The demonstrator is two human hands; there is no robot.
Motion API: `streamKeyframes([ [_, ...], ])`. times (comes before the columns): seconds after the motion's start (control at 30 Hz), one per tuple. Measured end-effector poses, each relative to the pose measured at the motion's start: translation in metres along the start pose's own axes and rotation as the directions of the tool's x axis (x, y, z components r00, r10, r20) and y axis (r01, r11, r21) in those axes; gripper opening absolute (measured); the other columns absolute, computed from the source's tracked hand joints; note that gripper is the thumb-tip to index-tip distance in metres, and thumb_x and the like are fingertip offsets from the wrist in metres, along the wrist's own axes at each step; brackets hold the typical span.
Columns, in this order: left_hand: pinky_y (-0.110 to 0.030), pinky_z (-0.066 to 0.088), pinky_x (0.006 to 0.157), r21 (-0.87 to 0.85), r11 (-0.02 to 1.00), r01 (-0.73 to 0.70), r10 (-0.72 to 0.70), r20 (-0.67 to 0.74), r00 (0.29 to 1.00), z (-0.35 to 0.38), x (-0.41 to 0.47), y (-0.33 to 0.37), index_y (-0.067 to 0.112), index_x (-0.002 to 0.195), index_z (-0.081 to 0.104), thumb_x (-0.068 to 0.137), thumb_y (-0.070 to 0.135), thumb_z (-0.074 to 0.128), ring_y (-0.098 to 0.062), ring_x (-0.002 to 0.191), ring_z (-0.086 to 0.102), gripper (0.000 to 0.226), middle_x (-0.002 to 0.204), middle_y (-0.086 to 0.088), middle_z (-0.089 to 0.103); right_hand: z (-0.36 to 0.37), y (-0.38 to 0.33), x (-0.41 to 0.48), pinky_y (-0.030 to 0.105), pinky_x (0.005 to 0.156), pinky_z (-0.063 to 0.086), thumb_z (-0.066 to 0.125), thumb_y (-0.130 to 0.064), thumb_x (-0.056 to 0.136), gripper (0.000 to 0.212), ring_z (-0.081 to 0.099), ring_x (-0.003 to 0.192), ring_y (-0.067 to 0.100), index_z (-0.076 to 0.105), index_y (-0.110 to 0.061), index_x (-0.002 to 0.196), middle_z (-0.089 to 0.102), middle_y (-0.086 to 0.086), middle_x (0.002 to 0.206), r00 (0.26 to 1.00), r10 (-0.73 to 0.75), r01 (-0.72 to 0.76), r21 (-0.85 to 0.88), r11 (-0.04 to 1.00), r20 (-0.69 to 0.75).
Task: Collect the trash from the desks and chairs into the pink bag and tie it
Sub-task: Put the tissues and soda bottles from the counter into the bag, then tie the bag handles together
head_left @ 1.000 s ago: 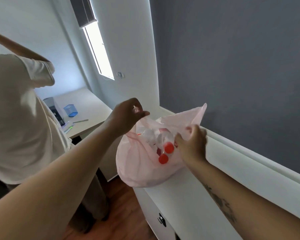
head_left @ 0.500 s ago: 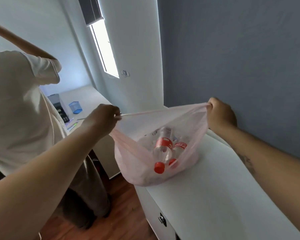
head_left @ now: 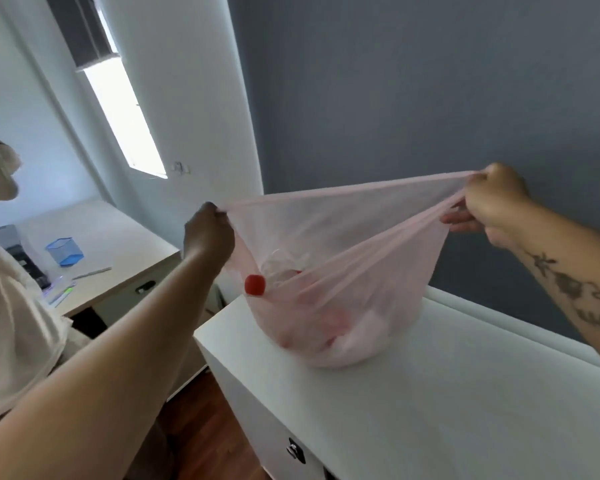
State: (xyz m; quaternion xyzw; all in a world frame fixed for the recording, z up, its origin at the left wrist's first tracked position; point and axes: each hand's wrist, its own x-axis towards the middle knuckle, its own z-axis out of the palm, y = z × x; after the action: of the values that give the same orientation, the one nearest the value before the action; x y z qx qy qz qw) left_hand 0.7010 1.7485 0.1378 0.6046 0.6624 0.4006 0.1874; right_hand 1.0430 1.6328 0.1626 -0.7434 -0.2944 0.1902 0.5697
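A thin pink bag (head_left: 354, 299) rests on the far left corner of a white desk (head_left: 430, 403). Inside it I make out clear plastic bottles, one with a red cap (head_left: 255, 284) pressed against the bag's left side. My left hand (head_left: 207, 233) is closed on the bag's left rim. My right hand (head_left: 489, 202) grips the opposite rim at the right, near the grey wall. The rim is pulled taut between both hands, stretched wide above the bag's body.
Another person in a white shirt (head_left: 11, 306) stands at the left. Behind is a beige desk (head_left: 118, 244) with a blue mesh basket (head_left: 65, 251), pens and a dark device. The wooden floor (head_left: 201, 427) shows between the desks. A drawer handle (head_left: 295, 450) sits below the white desk's front.
My hands moved apart, the right one going far to the right, stretching the bag's rim tight. The view shifted left, and the bag now sits further onto the white desk.
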Motion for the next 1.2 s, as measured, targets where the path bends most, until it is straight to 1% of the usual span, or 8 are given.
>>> streamKeyframes([
  [0.2,-0.025,0.044,0.053,-0.380,0.918,0.111,0.029,0.346,0.938,0.045,0.016,0.033,0.010,0.087,0.058,0.099,0.014,0.037,-0.022,0.061,0.051,0.024,0.078,-0.009,0.054,-0.036,0.026,-0.003,0.027,0.046,0.056,0.030,0.002,0.093,0.035,0.065,0.068,0.015,0.061,-0.015,0.089,0.067,0.002,0.084,0.943,0.287,-0.162,0.521,0.838,-0.169],
  [0.4,-0.031,0.045,0.051,-0.370,0.928,-0.043,0.225,0.465,0.856,0.068,0.045,0.051,0.013,0.072,0.060,0.090,0.027,0.061,-0.023,0.058,0.046,0.023,0.071,-0.010,0.052,-0.072,0.031,-0.017,0.018,0.034,0.043,0.031,0.003,0.090,0.030,0.045,0.055,0.017,0.052,-0.016,0.081,0.048,0.005,0.072,0.812,0.236,-0.115,0.250,0.961,-0.534],
  [0.5,-0.037,0.049,0.060,-0.460,0.888,-0.013,0.260,0.479,0.839,0.078,0.046,0.062,0.010,0.081,0.062,0.090,0.028,0.061,-0.022,0.067,0.048,0.020,0.070,-0.007,0.049,-0.087,0.033,-0.039,0.028,0.044,0.050,0.029,-0.010,0.098,0.020,0.050,0.064,0.019,0.048,-0.017,0.099,0.052,0.005,0.088,0.703,0.136,-0.089,0.104,0.991,-0.698],
  [0.7,-0.029,0.043,0.057,-0.621,0.766,0.166,0.347,0.616,0.707,0.096,0.022,0.089,0.010,0.079,0.059,0.094,0.023,0.062,-0.021,0.058,0.046,0.020,0.064,-0.006,0.048,-0.119,0.031,-0.078,0.026,0.065,0.046,0.031,-0.013,0.100,0.020,0.051,0.074,0.013,0.049,-0.022,0.103,0.056,0.000,0.094,0.656,0.121,0.028,0.185,0.982,-0.745],
  [0.8,-0.035,0.049,0.068,-0.684,0.705,0.188,0.405,0.606,0.684,0.107,0.005,0.097,0.012,0.085,0.061,0.098,0.026,0.055,-0.022,0.073,0.052,0.021,0.079,-0.009,0.055,-0.134,0.037,-0.086,0.027,0.064,0.047,0.034,-0.010,0.095,0.021,0.054,0.081,0.015,0.050,-0.022,0.103,0.056,-0.003,0.095,0.702,0.148,0.070,0.274,0.959,-0.696],
  [0.93,-0.030,0.040,0.065,-0.677,0.736,0.031,0.409,0.480,0.776,0.119,-0.031,0.101,0.012,0.092,0.054,0.103,0.042,0.040,-0.017,0.070,0.045,0.035,0.078,-0.002,0.048,-0.143,0.054,-0.083,0.040,0.071,0.055,0.037,-0.012,0.093,0.024,0.065,0.091,0.032,0.053,-0.007,0.110,0.064,0.012,0.100,0.672,0.227,0.103,0.393,0.914,-0.704],
  [1.07,-0.039,0.052,0.076,-0.679,0.700,0.221,0.276,0.544,0.792,0.134,-0.060,0.105,0.008,0.102,0.055,0.100,0.047,0.033,-0.026,0.084,0.061,0.045,0.090,-0.008,0.061,-0.123,0.063,-0.081,0.032,0.067,0.043,0.029,-0.036,0.104,0.032,0.048,0.069,0.021,0.041,-0.018,0.081,0.047,0.004,0.073,0.645,0.212,0.116,0.369,0.922,-0.734],
  [1.2,-0.039,0.050,0.080,-0.687,0.644,0.335,0.240,0.598,0.765,0.141,-0.084,0.108,0.011,0.112,0.050,0.098,0.053,0.042,-0.023,0.088,0.057,0.045,0.100,-0.007,0.052,-0.109,0.078,-0.082,0.032,0.065,0.046,0.056,-0.047,0.093,0.033,0.048,0.069,0.018,0.049,-0.016,0.099,0.044,0.000,0.077,0.854,0.215,0.068,0.511,0.857,-0.474],
])
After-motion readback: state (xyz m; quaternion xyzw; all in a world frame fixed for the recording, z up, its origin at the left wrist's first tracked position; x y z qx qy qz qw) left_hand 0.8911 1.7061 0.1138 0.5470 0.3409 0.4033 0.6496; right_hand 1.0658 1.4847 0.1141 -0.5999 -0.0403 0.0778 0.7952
